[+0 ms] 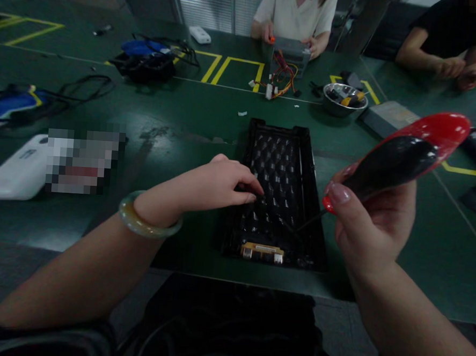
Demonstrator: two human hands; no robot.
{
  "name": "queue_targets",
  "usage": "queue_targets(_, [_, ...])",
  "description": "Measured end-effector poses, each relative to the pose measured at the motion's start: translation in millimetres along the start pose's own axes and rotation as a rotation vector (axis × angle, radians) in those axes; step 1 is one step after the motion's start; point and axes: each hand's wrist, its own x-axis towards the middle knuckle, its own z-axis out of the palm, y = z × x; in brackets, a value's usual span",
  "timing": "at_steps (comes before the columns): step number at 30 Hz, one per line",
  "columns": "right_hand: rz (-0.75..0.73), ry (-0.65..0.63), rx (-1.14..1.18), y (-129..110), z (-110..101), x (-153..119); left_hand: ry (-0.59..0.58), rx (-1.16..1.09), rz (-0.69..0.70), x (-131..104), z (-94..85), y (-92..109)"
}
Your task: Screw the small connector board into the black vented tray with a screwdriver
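1. My right hand (374,229) is closed around a red-and-black-handled screwdriver (404,150), thumb pressed along the neck, the handle slanting up and away to my right.
2. My left hand (217,185) hangs over the casing, palm down, thumb tip and forefinger tip almost meeting; I cannot tell whether something small sits between them.
3. The screwdriver's shaft slants down to the left over the casing's near right part; whether its tip touches anything is too dark to tell.
4. Under my fingers lies the black casing (308,171), lengthwise before me near the table edge, its raised rim around a floor of glossy, repeating bumps.
5. At its near end sits a small orange-brown circuit board (264,249) with a pale connector strip and shiny metal parts.
6. A mottled bangle (150,221) circles my left wrist.
7. Farther left on the green table (201,122) are a white device (19,167) and, beside it, a blurred-out item (88,161).
8. Beyond the casing, to the right, stands a metal bowl (343,106) holding tools, near a grey box (390,117).
9. Across from me, a co-worker in a cream top (294,15) holds a power supply unit (294,52) trailing coloured wires (283,73).
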Motion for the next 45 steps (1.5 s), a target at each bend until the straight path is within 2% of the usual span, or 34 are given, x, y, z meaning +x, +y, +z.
queue_targets(2, [0.014, -0.011, 0.028, -1, -1, -1, 0.03, 0.103, -0.037, 9, 4.2, 6])
queue_targets(9, [0.06, -0.105, -0.063, 10, -6, -1, 0.015, 0.293, -0.092, 34, 17.9, 21])
queue_targets(14, [0.016, -0.149, -0.172, 27, -12, 1, -0.018, 0.336, -0.106, 37, 16.9, 24])
queue_targets(17, [-0.023, -0.14, -0.239, 32, -17, 3, 0.007, 0.358, -0.09, 34, 16.8, 21])
queue_targets(20, [-0.071, -0.118, -0.286, 35, -19, 5, 0.092, 0.262, -0.091, 27, 17.2, 18])
queue_targets(27, [-0.095, -0.084, -0.235, 43, -18, 10, 0.289, -0.163, -0.042, 12, 12.4, 20])
queue_targets(29, [-0.071, -0.139, -0.203, 39, -18, 13, 0.378, -0.252, -0.066, 12, 12.3, 23])
queue_targets(32, [-0.047, -0.287, -0.155, 27, -17, 15, 0.501, -0.411, -0.086, 12, 15.8, 29])
queue_targets(36, [-0.096, -0.486, -0.198, 14, -13, 14, 0.497, -0.634, -0.046, 12, 21.2, 37])
queue_targets(38, [-0.123, -0.538, -0.258, 13, -11, 14, 0.484, -0.665, -0.012, 11, 22.2, 39])
queue_targets(41, [-0.143, -0.526, -0.266, 15, -9, 13, 0.528, -0.647, 0.023, 10, 23.1, 41])
queue_targets(45, [-0.187, -0.444, -0.212, 16, -9, 14, 0.571, -0.641, 0.041, 10, 25.6, 40])
